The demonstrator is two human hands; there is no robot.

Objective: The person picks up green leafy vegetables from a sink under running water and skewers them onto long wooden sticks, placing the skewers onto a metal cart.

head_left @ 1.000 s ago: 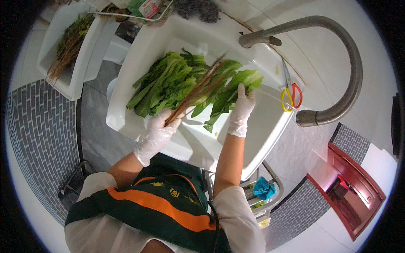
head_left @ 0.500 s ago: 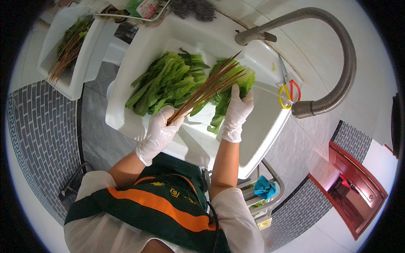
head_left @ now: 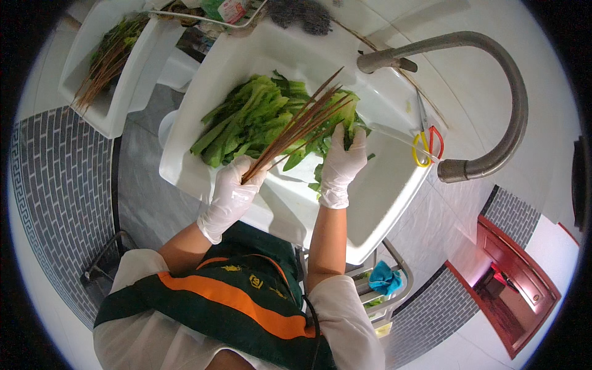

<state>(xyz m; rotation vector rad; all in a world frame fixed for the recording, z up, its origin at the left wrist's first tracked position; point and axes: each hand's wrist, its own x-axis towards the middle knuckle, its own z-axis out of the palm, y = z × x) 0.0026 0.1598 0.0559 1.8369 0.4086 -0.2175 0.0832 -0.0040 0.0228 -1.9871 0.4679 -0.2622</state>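
My gloved left hand (head_left: 229,194) is closed around the lower ends of a bundle of thin brown skewers (head_left: 296,126), which slant up and to the right over the white sink (head_left: 283,213). My right hand (head_left: 343,165), gloved too, grips a green lettuce leaf (head_left: 348,110) beside the upper part of the bundle. Whether the skewer tips pierce this leaf I cannot tell. A pile of lettuce leaves (head_left: 250,117) lies in the sink, partly behind the skewers. More green hangs below the bundle near my right wrist.
A curved metal faucet (head_left: 512,92) arches over the right side. Scissors (head_left: 421,148) with yellow and red handles lie on the sink's right rim. At the upper left, a white basin (head_left: 132,80) holds more brown sticks with greens (head_left: 111,65). A blue cloth (head_left: 385,277) hangs on a rack.
The leaf in my right hand is now more bunched up, and that hand has shifted slightly left. My left hand still holds the skewers. The whole view has shifted a little.
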